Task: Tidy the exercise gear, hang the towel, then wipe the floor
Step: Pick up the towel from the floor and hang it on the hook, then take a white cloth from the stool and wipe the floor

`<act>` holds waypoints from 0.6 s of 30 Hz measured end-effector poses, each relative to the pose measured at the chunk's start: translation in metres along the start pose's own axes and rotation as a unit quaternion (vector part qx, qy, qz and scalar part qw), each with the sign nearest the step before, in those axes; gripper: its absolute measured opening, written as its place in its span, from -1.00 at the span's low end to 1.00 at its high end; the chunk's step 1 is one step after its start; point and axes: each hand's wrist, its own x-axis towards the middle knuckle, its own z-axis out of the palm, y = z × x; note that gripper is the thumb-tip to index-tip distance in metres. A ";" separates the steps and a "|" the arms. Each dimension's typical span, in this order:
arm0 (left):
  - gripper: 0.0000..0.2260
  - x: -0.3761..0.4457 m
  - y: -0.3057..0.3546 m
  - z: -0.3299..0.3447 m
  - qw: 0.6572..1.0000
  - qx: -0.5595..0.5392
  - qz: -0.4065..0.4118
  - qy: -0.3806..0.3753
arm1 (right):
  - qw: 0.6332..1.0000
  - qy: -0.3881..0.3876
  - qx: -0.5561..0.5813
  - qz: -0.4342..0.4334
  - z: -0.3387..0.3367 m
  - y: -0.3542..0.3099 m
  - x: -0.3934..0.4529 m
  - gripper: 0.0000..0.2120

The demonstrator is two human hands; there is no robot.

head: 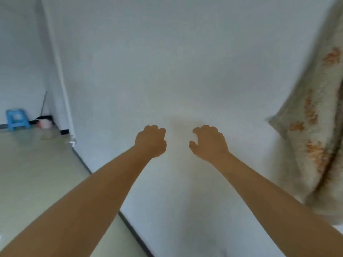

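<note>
A cream towel point(313, 115) with orange patterns hangs against the white wall at the right edge of the head view. Both my bare arms reach forward toward the wall. My left hand point(151, 140) is curled into a fist and holds nothing. My right hand point(208, 141) is a little to its right, with its fingers loosely curled, its thumb apart and nothing in it. Both hands are well left of the towel and do not touch it. No exercise gear is in view.
The pale floor point(37, 173) lies at the left, edged by a dark skirting strip along the wall. In the far left corner stand a blue plastic stool point(17, 121) and a pink bucket point(44, 122) with a thin stick leaning above it.
</note>
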 end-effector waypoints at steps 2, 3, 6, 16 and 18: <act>-0.63 -0.027 -0.041 0.021 0.999 0.013 -0.037 -0.030 | 0.998 -0.041 0.032 -0.029 0.030 -0.040 -0.006 -0.57; -0.63 -0.041 -0.063 0.030 0.997 0.016 -0.060 -0.044 | 0.996 -0.061 0.046 -0.047 0.045 -0.063 -0.009 -0.57; -0.63 -0.083 -0.130 0.056 0.988 0.014 -0.127 -0.081 | 0.985 -0.119 0.066 -0.108 0.089 -0.132 -0.019 -0.56; -0.55 -0.229 -0.379 0.143 0.924 0.001 -0.291 -0.248 | 0.898 -0.358 0.130 -0.221 0.241 -0.399 -0.059 -0.49; -0.54 -0.252 -0.423 0.158 0.903 -0.007 -0.318 -0.289 | 0.882 -0.399 0.131 -0.214 0.268 -0.445 -0.069 -0.48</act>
